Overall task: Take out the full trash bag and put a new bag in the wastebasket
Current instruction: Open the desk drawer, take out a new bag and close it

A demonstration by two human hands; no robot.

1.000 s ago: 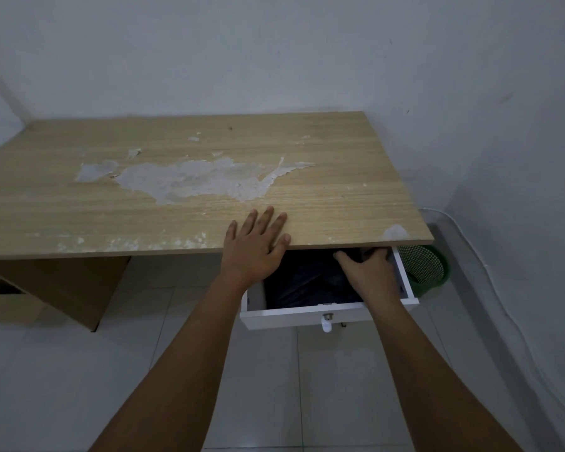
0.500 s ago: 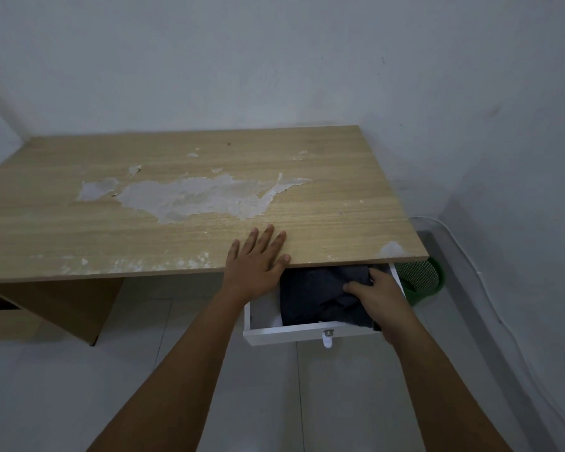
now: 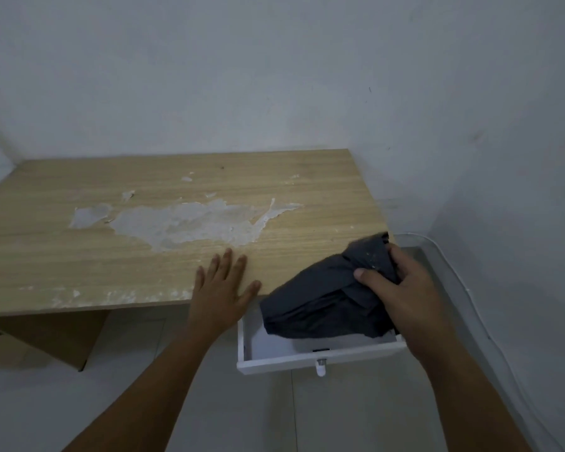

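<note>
While your right hand [image 3: 402, 288] grips the bag [image 3: 320, 301], thumb and fingers curled round its upper end, your left hand [image 3: 224, 288] lies flat with straight fingers on the front edge of the desk [image 3: 111, 256], holding nothing. The bag sits at lower right of centre in the frame, a dark folded bundle. Its long axis runs from the grip, at the desk's right front corner, down and to the left toward the open drawer [image 3: 307, 362]. Its lower end hangs over the drawer's interior; whether it touches the drawer floor cannot be told. The free end therefore lies on the side of the grip toward your left hand, and that hand is the nearer one to take it for unfolding. The wastebasket is not in view, so you must locate it before lining it. A cable [image 3: 450, 265] runs down the wall at right.
</note>
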